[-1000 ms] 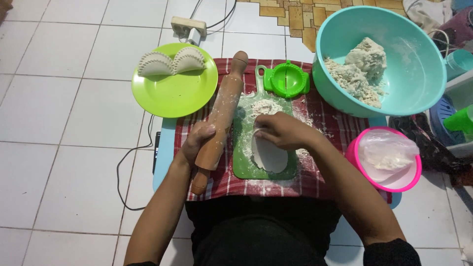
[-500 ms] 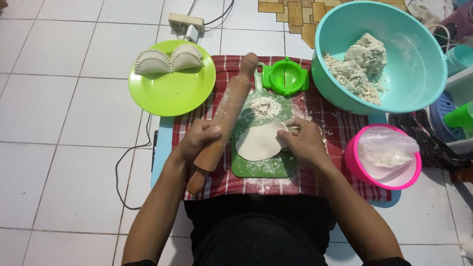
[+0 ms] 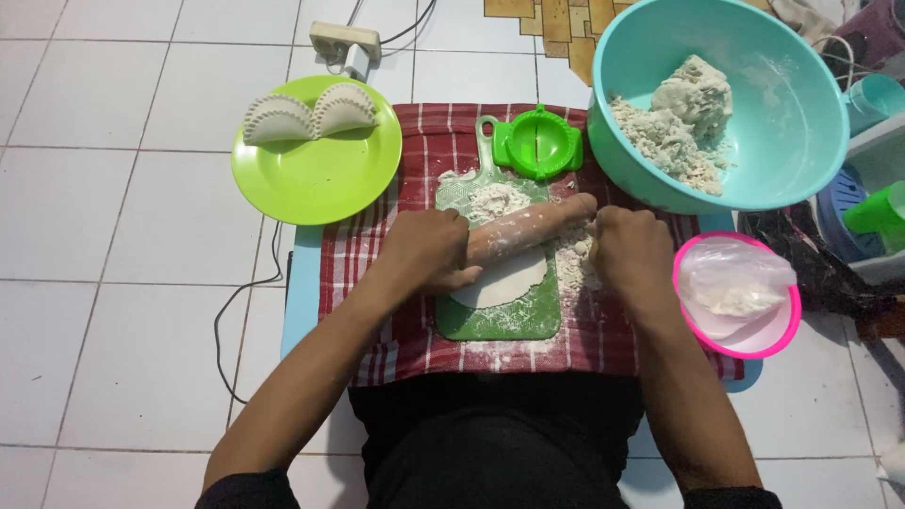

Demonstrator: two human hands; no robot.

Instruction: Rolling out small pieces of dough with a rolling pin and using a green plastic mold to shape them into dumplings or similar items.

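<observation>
A floured wooden rolling pin (image 3: 524, 229) lies crosswise over a flat piece of white dough (image 3: 504, 283) on a small green cutting board (image 3: 500, 316). My left hand (image 3: 426, 251) grips the pin's left end. My right hand (image 3: 630, 249) is closed at its right end, which is hidden under the fingers. A heap of loose flour (image 3: 497, 198) sits on the board just beyond the pin. The board rests on a red checked cloth (image 3: 377, 273).
A green plate (image 3: 311, 184) with two shaped white dumplings (image 3: 311, 115) is at the far left. A green dumpling press (image 3: 537, 141), a teal bowl (image 3: 801, 141) of crumbly dough (image 3: 679, 113), and a pink bowl (image 3: 773, 335) holding a plastic bag surround the board. A power strip (image 3: 346, 42) and cable lie on the tiled floor.
The rolling pin has swung from lying lengthwise at the left of the board to crosswise over the dough. My right hand has left the dough and closed on the pin's right end.
</observation>
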